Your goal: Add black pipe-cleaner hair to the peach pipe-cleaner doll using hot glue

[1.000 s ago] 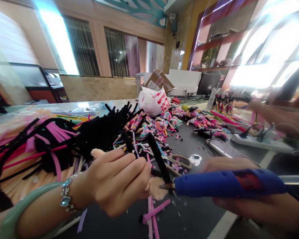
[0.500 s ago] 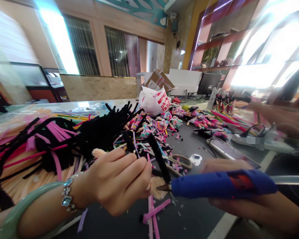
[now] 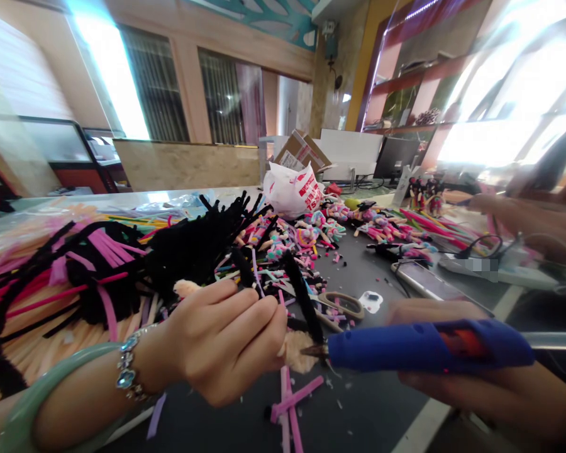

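My left hand [image 3: 226, 343], with a beaded bracelet and a green bangle at the wrist, is closed on a chenille-stem doll. The doll's beige fuzzy part [image 3: 298, 352], black fuzzy stems [image 3: 302, 292] and pink strips [image 3: 290, 402] stick out past the fingers; the rest is hidden. My right hand [image 3: 490, 393] is wrapped round a blue glue gun [image 3: 405, 347] with a clear glue stick at its rear. Its metal nozzle points left, at the edge of the beige part; whether they touch I cannot tell.
Bundles of black chenille stems [image 3: 193, 242] and beige stems [image 3: 70, 352] lie at left. Scissors [image 3: 342, 305], a phone [image 3: 434, 286] and a power strip [image 3: 500, 270] are on the dark table. Finished small dolls [image 3: 382, 226] and a white bag [image 3: 292, 189] lie farther back. Another person's hand [image 3: 532, 217] is at right.
The glue gun and my right hand have shifted slightly to the right, the nozzle with them. My left hand and the doll have hardly moved.
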Available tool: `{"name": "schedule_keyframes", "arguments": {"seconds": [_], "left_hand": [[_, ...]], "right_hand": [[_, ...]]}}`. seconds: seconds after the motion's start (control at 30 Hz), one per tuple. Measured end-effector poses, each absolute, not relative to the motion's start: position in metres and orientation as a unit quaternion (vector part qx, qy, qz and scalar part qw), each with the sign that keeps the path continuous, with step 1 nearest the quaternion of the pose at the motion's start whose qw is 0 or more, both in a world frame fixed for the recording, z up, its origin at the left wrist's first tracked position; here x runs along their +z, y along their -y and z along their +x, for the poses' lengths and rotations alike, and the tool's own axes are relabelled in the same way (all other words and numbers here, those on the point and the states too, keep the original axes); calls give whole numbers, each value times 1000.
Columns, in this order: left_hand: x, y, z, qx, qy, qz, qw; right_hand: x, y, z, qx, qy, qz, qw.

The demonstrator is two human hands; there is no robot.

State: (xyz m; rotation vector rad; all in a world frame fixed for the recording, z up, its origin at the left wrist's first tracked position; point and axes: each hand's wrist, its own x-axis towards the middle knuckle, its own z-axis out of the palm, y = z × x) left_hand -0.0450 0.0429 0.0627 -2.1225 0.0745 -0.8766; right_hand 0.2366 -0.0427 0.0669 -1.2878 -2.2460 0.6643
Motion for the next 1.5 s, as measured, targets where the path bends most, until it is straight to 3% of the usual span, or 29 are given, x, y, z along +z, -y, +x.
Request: {"name": "schedule_keyframes", "arguments": {"seconds": [0.37, 0.87, 1.27, 1.5], "left_hand": [[62, -43, -46, -351, -24, -842, 409], [64, -42, -43, -354, -26, -841, 408], [61, -42, -44, -352, -31, -844, 404], [60, -44, -43, -351, -25, -847, 398]], "right_hand": [[66, 44, 248, 211, 817, -468, 261], [67, 43, 238, 243, 818, -474, 220], [62, 41, 230, 164, 812, -480, 288], [63, 44, 228, 209, 767, -501, 343]]}}
